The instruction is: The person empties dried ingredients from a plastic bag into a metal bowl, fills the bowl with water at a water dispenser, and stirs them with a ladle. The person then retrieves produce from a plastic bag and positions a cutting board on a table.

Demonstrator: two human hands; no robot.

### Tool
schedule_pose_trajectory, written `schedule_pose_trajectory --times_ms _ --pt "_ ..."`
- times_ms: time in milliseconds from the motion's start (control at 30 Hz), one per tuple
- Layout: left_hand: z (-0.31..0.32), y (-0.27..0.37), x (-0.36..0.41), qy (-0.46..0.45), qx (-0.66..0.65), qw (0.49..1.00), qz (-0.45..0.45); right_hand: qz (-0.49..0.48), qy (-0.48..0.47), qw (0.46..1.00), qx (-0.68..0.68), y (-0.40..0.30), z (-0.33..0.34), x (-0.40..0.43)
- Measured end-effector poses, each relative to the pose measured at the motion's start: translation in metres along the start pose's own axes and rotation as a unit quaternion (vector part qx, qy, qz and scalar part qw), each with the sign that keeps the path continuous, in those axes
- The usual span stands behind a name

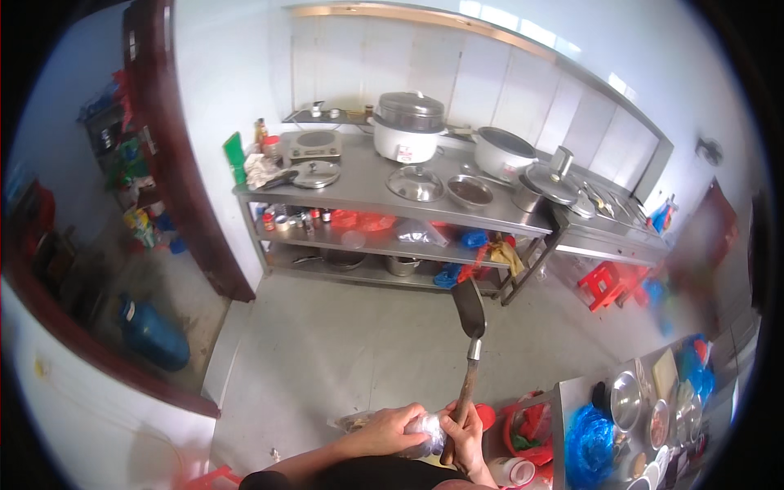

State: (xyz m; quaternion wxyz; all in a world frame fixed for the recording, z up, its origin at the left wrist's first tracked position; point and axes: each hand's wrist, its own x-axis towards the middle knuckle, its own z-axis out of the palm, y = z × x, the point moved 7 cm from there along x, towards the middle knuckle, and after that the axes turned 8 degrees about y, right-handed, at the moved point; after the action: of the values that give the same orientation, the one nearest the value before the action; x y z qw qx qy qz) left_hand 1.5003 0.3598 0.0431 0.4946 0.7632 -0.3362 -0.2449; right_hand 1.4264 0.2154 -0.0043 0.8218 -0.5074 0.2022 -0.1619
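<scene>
My right hand (463, 432) holds a wok spatula upright by its wooden handle (467, 389). The dark metal blade (469, 309) points away from me, over the floor. Close beside it, my left hand (387, 430) is closed around a clear, shiny plastic-wrapped item (429, 424), whose contents I cannot make out. The fingers of my right hand meet that item's far side. Just past my right hand shows a round red lid (486, 416); whether the hand touches it cannot be told.
A steel worktable (367, 171) along the wall carries a white electric steamer pot (405, 144), a white cooker (503, 153) and pans. At right, another steel table (572, 392) holds bowls and a blue plastic bag (589, 438). A red bin (531, 429) stands nearby. A doorway opens left.
</scene>
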Motion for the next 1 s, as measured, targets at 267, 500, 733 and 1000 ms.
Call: schedule_pose_trajectory --times_ms 267,500,733,1000 --pt "-0.005 -0.063 0.122 -0.047 -0.11 0.991 -0.056 -0.051 0.122 0.988 -0.079 -0.024 -0.014 0.093" --pt "-0.003 -0.084 0.247 0.023 -0.328 0.931 -0.158 -0.054 0.186 0.975 0.113 -0.047 -0.056 0.207" --pt "-0.014 -0.093 0.359 0.076 -0.512 0.811 -0.272 -0.046 0.146 0.982 0.109 -0.095 -0.071 0.316" --pt "-0.02 -0.252 0.48 0.162 -0.703 0.617 -0.314 -0.003 0.1 0.991 0.085 -0.123 -0.073 0.424"
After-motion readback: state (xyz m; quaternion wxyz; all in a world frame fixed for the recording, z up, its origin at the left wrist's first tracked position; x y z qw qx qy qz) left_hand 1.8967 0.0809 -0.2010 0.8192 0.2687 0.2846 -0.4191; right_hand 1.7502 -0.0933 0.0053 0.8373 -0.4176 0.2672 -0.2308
